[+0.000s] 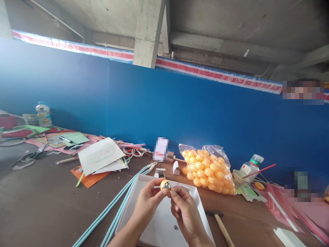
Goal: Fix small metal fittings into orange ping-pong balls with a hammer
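Observation:
Above a shallow white box (146, 236), my left hand (147, 200) grips a small orange ball (162, 184) between thumb and fingers. A shiny silver metal piece (167, 186) sits against the ball's near side; how it is joined is too small to tell. My right hand (183, 209) is closed in a pinch at the right edge of the ball, its other fingers curled under. On the box floor, by the right hand, lies a small dark round piece (175, 227).
Behind the box stands a clear bag of orange balls (205, 169). Pale blue cords (113, 202) run along its left. At right lie a hammer (223, 228), a plastic bottle (253, 164) and pink sheets (288, 206). Papers (100, 154) and scissors (33, 154) are at left, before a blue partition (144, 103).

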The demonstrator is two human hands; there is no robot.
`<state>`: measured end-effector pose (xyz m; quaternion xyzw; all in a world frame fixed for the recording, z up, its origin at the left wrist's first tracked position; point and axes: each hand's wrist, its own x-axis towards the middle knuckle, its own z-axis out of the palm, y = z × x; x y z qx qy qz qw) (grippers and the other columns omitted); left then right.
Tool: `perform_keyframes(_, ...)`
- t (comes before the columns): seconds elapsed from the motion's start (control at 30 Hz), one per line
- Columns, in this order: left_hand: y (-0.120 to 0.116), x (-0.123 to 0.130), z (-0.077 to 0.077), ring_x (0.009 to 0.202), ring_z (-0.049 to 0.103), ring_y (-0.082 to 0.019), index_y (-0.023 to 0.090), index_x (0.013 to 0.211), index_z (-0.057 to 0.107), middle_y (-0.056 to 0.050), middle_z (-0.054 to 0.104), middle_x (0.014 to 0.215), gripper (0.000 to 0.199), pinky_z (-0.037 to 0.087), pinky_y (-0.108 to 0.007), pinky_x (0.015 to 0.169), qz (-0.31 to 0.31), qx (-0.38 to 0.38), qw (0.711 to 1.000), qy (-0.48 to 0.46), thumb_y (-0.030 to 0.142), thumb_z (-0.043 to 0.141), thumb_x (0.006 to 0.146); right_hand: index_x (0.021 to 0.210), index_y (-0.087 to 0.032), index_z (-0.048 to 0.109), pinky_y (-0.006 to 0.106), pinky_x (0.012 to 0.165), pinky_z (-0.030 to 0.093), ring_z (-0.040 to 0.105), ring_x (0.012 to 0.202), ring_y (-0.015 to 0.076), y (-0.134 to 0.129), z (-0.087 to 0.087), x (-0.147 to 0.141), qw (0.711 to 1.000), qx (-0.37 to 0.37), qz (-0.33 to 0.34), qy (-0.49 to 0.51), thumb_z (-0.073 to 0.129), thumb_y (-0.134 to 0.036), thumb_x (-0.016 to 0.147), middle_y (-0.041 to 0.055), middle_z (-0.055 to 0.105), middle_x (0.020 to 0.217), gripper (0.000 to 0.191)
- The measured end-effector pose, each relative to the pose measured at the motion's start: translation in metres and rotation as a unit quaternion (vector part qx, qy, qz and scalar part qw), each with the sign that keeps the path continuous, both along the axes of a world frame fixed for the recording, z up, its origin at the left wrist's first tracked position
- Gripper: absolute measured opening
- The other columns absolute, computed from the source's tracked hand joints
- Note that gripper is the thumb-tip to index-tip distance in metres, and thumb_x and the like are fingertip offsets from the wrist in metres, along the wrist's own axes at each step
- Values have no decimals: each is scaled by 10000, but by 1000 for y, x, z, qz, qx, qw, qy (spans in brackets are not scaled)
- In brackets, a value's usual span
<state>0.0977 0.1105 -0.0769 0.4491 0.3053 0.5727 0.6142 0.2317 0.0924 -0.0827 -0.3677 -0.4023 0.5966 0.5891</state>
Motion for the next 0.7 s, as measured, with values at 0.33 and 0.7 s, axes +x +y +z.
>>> perform_keyframes(0.33, 1, -1, -6, 840, 630, -186, 165, 1055, 583, -57, 706, 845, 344, 461, -296, 789, -21, 39, 999, 20, 328, 666, 764, 720, -183, 579, 183, 385, 177, 253, 395, 25, 1, -1, 2, 1000, 3, 1, -17, 667, -322, 783, -90, 389, 466, 176)
perform_keyframes(0.7, -1, -1, -4, 828, 638, -182, 163, 1035, 578, -61, 700, 875, 335, 483, -284, 758, -3, 47, 998, 47, 332, 665, 758, 687, -176, 583, 167, 385, 271, 319, 388, 23, 1, 1, 1, 999, 12, -9, -30, 690, -319, 761, -86, 433, 482, 194)
